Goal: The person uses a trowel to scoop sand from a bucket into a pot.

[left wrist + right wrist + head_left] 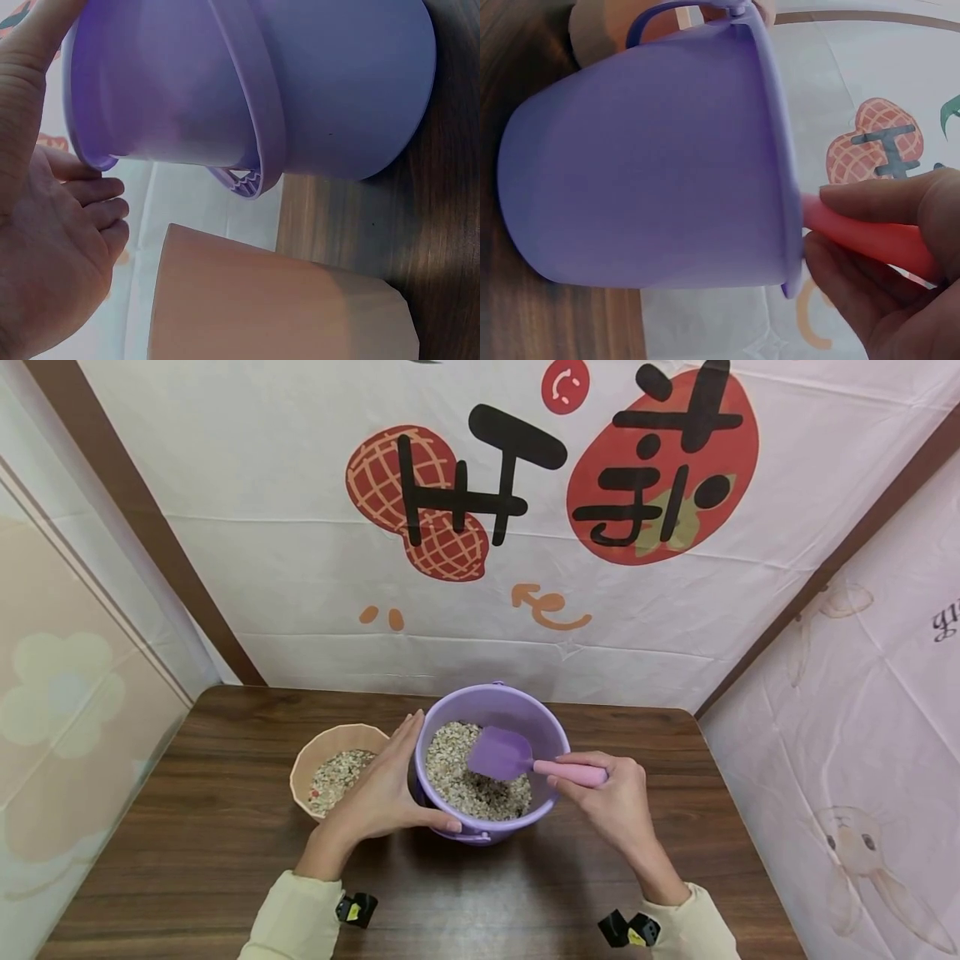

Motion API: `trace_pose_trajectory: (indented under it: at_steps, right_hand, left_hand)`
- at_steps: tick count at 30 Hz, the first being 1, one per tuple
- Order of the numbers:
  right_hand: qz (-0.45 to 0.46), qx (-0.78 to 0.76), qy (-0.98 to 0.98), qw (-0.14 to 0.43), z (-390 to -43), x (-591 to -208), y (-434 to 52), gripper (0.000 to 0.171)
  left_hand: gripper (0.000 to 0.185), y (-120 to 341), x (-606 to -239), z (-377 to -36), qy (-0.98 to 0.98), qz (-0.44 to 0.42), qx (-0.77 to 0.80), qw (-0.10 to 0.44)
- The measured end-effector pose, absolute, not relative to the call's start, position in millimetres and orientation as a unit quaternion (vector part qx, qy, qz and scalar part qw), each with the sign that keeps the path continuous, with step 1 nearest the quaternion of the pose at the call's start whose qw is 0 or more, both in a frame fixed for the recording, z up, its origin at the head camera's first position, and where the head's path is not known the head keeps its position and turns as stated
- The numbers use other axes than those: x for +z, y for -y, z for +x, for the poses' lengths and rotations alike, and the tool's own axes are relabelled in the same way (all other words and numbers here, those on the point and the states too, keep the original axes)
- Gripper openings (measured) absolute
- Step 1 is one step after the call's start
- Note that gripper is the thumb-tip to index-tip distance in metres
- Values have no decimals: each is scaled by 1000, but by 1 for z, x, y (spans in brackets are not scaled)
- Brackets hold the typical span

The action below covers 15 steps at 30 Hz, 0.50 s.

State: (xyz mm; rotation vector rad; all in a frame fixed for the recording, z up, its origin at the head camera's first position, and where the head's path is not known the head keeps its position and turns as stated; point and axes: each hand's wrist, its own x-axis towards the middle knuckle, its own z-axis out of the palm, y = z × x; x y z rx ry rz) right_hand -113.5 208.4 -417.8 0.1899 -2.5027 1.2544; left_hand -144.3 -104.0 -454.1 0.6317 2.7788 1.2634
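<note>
On the table stands a purple bucket [551, 718] partly filled with pale, mixed-colour grains [461, 768]. My left hand [382, 789] holds the bucket's left side at the rim, with the thumb over the near edge and the fingers spread along the far left. With the right hand [611, 793] I grip the pink handle of a toy shovel [501, 753] between thumb and fingers. Its purple blade is inside the bucket over the grains, casting a shadow on them. In the right wrist view, the bucket wall [652, 165] hides the blade.
Left of the bucket, partly behind my left hand, is a peach faceted bowl [303, 768] holding similar grains with a few red bits. The bucket's handle [259, 97] hangs down its side. A printed cloth wall [480, 652] rises behind the brown wooden table [225, 860].
</note>
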Motion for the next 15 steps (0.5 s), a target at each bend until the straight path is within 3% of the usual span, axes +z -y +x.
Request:
trace_pose_trajectory:
  at_steps: [15]
  right_hand:
    - [76,382,915,108,-127,-402,-195,20]
  left_hand:
    - [152,105,-454,-145,-890,198,409,24]
